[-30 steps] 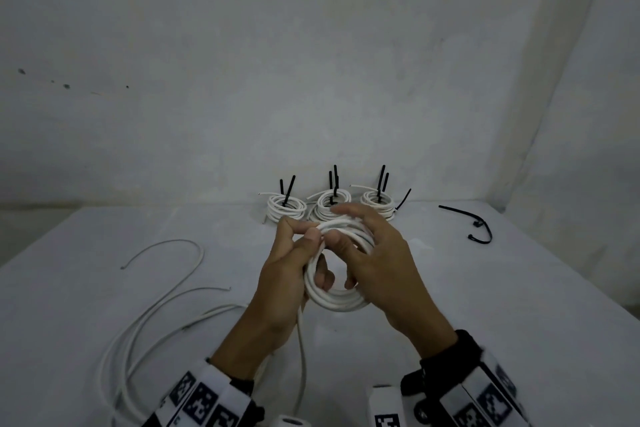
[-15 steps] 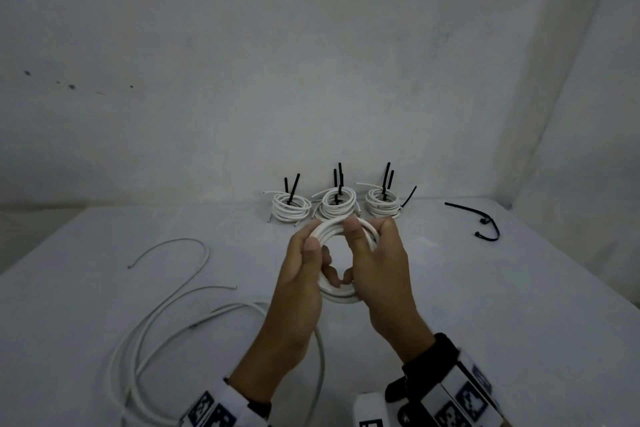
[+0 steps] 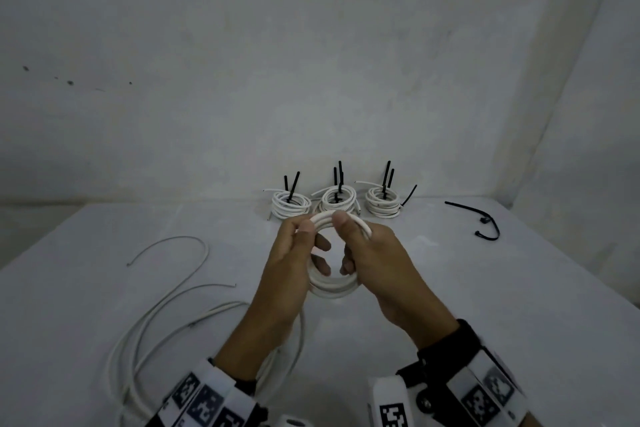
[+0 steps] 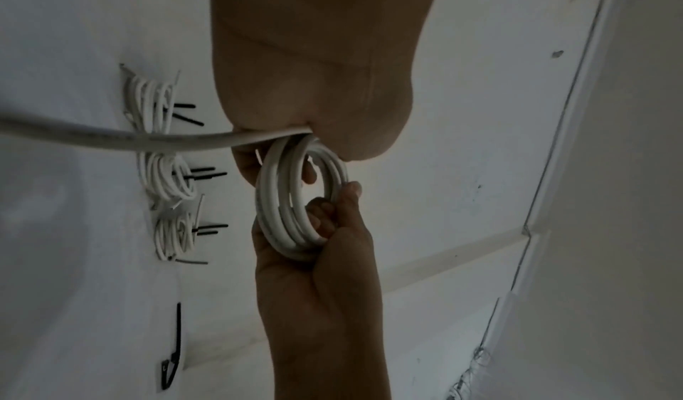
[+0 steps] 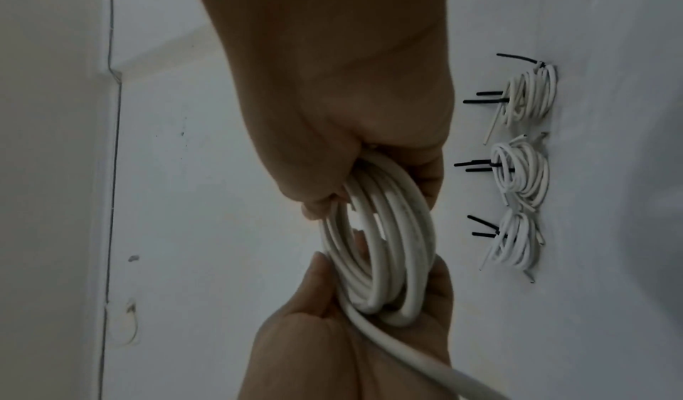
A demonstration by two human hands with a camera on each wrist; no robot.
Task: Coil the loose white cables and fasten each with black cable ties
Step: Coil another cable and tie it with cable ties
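Left hand: curled round coil, thumb pinching top turns.
Right hand: gripping coil's opposite side.
Coil location: between both palms, above table.
Handling: probably light, springy; likely to unwind.
Hold point: across bundled turns.

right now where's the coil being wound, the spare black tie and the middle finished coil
coil being wound (image 3: 332, 288), head view, bottom arc below the hands
spare black tie (image 3: 485, 224), head view, bend near its head
middle finished coil (image 3: 341, 203), head view, front loops

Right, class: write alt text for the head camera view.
Two hands, left hand and right hand, hold a white cable coil above a table. Three tied coils sit behind; a loose black cable tie lies right.
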